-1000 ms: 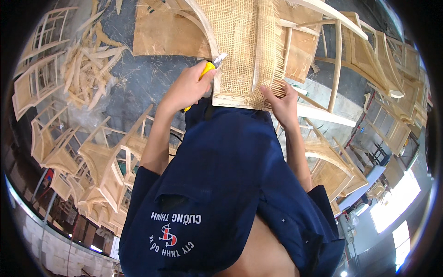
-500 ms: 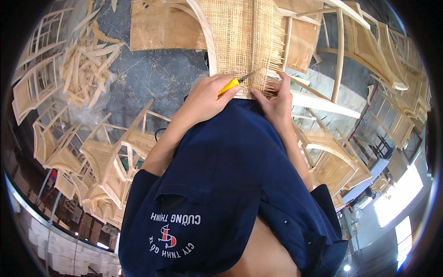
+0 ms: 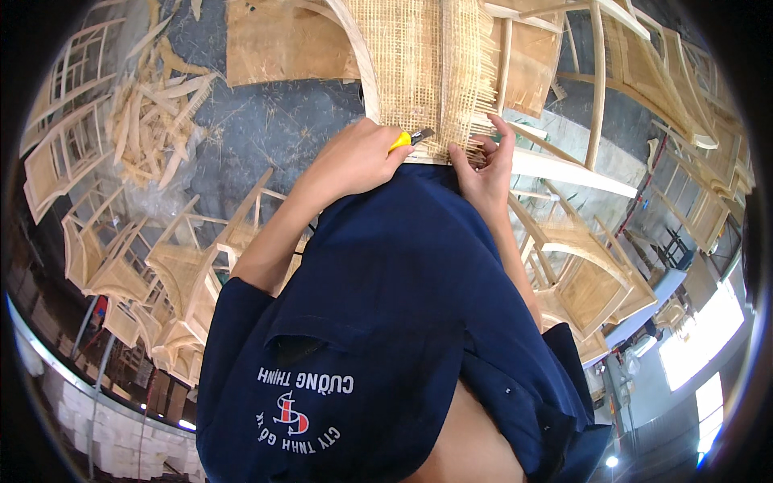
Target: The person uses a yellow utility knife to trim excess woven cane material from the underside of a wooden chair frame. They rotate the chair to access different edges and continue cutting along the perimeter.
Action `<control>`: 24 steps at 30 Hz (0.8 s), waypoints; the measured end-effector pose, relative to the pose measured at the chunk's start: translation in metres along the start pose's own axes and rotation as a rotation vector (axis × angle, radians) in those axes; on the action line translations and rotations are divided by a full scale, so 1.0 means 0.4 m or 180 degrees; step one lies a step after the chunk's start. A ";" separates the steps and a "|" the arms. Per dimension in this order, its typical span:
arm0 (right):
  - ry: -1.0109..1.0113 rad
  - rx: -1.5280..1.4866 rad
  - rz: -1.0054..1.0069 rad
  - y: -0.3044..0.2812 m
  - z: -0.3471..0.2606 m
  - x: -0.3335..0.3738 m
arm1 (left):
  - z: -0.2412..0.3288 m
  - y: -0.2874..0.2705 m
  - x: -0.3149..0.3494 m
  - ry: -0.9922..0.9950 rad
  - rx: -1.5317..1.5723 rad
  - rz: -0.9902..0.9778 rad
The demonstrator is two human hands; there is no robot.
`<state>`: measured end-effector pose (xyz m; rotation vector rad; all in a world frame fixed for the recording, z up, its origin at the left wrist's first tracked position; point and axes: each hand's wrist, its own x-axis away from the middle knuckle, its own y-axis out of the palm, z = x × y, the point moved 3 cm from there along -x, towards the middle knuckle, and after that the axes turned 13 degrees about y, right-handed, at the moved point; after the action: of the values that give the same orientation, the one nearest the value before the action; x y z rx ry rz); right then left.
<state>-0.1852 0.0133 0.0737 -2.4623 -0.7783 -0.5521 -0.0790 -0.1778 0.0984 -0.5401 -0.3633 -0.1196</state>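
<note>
My left hand (image 3: 354, 161) is closed round a yellow utility knife (image 3: 400, 142), its dark blade pointing right above the woven cane webbing (image 3: 407, 68). The webbing spans a pale wooden frame (image 3: 368, 76), and its right edge is frayed into loose strands. At the lower right corner of the webbing, my right hand (image 3: 487, 167) pinches the frayed edge with the thumb on the near side. Its index finger sticks up, while the other fingers are curled and partly hidden. A raised strip runs lengthwise along the weave, left of the fringe.
Wood and cane scraps (image 3: 157, 125) are heaped on the grey floor (image 3: 274, 121) at the left. A brown sheet (image 3: 290, 52) lies beyond. Wooden chair frames stand at the lower left (image 3: 181, 270), lower right (image 3: 592, 278) and far right (image 3: 664, 80).
My left hand has drawn the knife slightly left, so its blade is farther from my right hand. The right hand has shifted a little to the right along the frayed edge.
</note>
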 end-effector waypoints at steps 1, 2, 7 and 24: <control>0.0021 -0.0016 -0.0026 -0.001 0.005 -0.002 | 0.002 0.002 0.000 0.0019 0.0006 -0.0045; 0.0040 -0.0042 -0.0050 -0.001 0.008 -0.004 | 0.007 0.001 -0.002 0.0036 0.0002 -0.0092; -0.0052 -0.0009 -0.0047 -0.002 0.012 -0.008 | 0.014 0.010 -0.005 -0.0063 0.0059 -0.0072; -0.0474 -0.0083 -0.0037 -0.003 0.024 -0.018 | 0.043 0.031 -0.019 -0.0491 0.0346 -0.0373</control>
<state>-0.1892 0.0168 0.0627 -2.5466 -0.8490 -0.3886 -0.0886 -0.1580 0.1032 -0.4216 -0.5489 -0.1708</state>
